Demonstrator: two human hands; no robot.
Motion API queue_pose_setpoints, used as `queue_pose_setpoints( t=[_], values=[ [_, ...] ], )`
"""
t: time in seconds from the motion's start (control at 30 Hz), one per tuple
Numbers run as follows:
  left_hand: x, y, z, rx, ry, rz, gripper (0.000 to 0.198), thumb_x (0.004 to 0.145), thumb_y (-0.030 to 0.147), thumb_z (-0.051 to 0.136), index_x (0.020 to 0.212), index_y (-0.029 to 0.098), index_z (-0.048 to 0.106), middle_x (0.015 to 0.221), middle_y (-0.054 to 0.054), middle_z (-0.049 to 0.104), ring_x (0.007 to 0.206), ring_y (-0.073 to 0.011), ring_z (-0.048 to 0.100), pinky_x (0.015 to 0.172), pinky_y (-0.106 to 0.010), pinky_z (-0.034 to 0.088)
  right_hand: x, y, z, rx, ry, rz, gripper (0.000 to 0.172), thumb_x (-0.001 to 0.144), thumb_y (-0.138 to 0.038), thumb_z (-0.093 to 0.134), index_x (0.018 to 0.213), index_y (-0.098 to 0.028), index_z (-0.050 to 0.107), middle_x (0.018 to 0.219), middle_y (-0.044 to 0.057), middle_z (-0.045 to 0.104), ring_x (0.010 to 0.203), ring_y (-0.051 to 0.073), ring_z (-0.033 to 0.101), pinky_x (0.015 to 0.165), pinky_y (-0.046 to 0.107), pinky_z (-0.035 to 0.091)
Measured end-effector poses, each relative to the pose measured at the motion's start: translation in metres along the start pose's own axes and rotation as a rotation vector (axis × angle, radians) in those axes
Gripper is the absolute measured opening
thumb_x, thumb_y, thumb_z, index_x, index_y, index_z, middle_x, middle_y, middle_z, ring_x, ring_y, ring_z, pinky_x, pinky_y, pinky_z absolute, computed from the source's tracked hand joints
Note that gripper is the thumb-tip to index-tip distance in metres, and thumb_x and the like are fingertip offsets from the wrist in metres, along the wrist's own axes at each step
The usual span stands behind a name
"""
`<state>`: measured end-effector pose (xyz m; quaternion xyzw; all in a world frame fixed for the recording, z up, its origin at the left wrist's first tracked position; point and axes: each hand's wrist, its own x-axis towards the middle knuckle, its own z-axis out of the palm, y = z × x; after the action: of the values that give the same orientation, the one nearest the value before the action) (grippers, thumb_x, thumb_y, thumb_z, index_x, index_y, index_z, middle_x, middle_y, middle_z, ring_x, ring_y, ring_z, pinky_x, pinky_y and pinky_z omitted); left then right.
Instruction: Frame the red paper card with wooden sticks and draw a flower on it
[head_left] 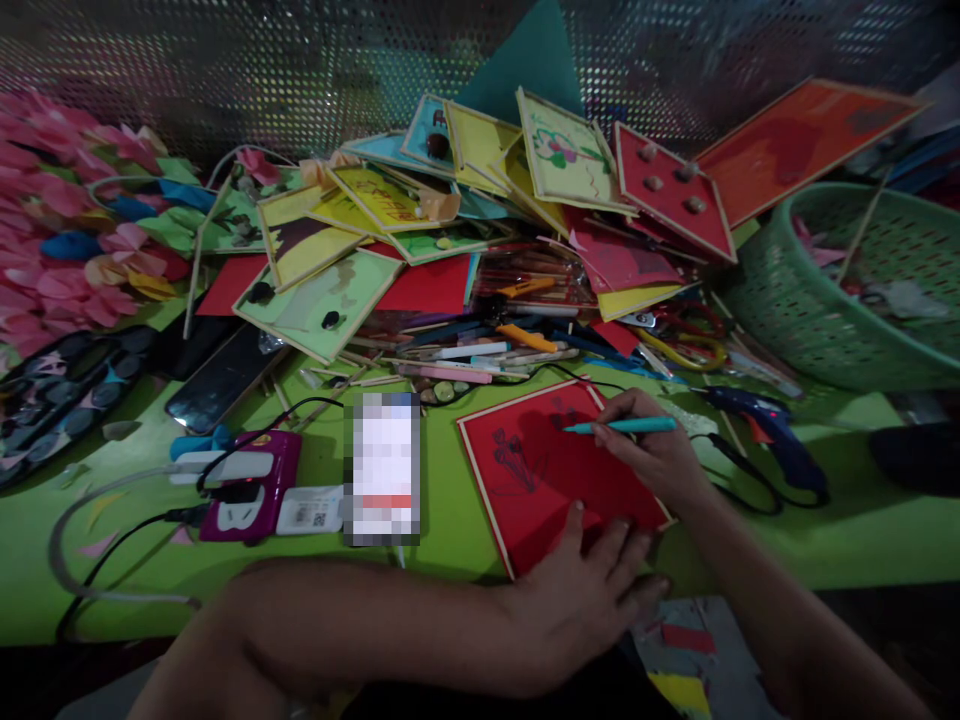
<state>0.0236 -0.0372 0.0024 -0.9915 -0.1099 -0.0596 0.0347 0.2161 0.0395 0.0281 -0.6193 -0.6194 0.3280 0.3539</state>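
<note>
A red card (555,480) edged with thin wooden sticks lies on the green table, with flowers drawn in dark lines on its left half and upper middle. My right hand (649,445) pinches a turquoise felt-tip pen (637,425), its tip at the small flower drawing near the card's top edge. Flat on the card's lower edge rests my left hand (596,580), fingers spread and holding nothing. Left of the card is a phone (382,470) with a lit, blurred screen.
A magenta power strip (259,490) with plugs and cables sits at left, near a dark phone (225,375). Stick-framed cards (322,295) pile up behind, with loose pens (472,350) before them. At right are a glue gun (780,430) and a green basket (825,300).
</note>
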Motion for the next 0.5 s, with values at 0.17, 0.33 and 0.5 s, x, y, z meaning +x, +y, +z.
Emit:
queue_pose_setpoints(
  t=[0.17, 0.33, 0.5],
  values=[
    [-0.0002, 0.0004, 0.0012, -0.012, 0.05, -0.017, 0.052, 0.1, 0.023, 0.032, 0.149, 0.032, 0.047, 0.159, -0.007, 0.044, 0.142, -0.0293, 0.045, 0.105, -0.061, 0.037, -0.0005, 0.0025, 0.0, 0.015, -0.013, 0.007, 0.015, 0.09, -0.037, 0.065, 0.088, -0.025, 0.056, 0.069, -0.001, 0.062, 0.062, 0.018, 0.057, 0.058, 0.031, 0.045],
    [-0.0003, -0.0001, 0.0005, -0.015, 0.017, -0.005, 0.053, 0.1, 0.023, 0.033, 0.151, 0.032, 0.044, 0.16, -0.009, 0.042, 0.143, -0.0299, 0.043, 0.105, -0.062, 0.037, -0.0018, 0.0048, -0.0002, 0.018, -0.019, 0.013, 0.016, 0.09, -0.038, 0.066, 0.089, -0.025, 0.057, 0.069, -0.001, 0.062, 0.062, 0.018, 0.058, 0.059, 0.031, 0.045],
    [0.0005, -0.0003, -0.0015, -0.024, 0.027, -0.023, 0.051, 0.1, 0.023, 0.035, 0.149, 0.033, 0.046, 0.159, -0.007, 0.044, 0.143, -0.0285, 0.045, 0.105, -0.06, 0.038, -0.0018, 0.0061, -0.0002, 0.002, -0.019, 0.017, 0.015, 0.09, -0.037, 0.066, 0.09, -0.025, 0.057, 0.07, 0.0, 0.063, 0.063, 0.018, 0.059, 0.059, 0.031, 0.045]
  ],
)
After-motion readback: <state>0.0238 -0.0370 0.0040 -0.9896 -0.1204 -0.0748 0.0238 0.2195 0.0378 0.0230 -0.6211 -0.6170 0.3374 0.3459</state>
